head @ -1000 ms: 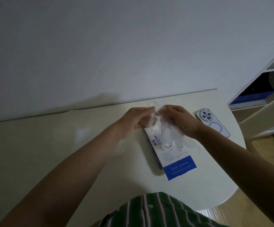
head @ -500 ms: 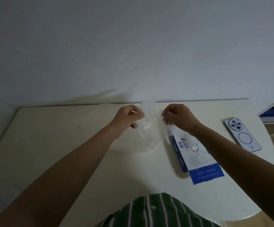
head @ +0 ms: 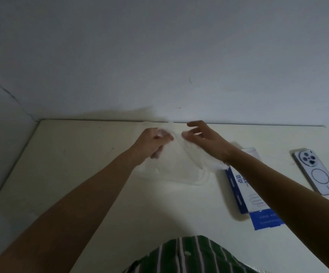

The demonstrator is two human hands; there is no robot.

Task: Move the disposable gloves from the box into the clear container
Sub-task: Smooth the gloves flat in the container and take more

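Right hand (head: 204,139): half a second ago it was closed on the film, and it has since loosened. Its fingers are spread and loosely bent. The fingertips lie at the film's edge, but no pinch shows.
Left hand (head: 152,143): unchanged, with the fingers curled round a bunch of the film, gripping it.
Disposable gloves (head: 177,152): a translucent wad stretched between the two hands and sagging over the clear container. How much is already inside is too faint to tell.
Clear container (head: 204,180): on the table (head: 71,164) right below the hands, with only its rim outline readable.
Glove box (head: 238,188): lying flat just right of the container. A white tuft shows at its mouth, so more gloves probably remain inside.
Phone (head: 315,172): face down, well right of the box.
Meaning for the task: the transfer looks to be in its drop phase. The left hand likely has to let go or push the wad down next. The light film may cling to the fingers or spring back out.
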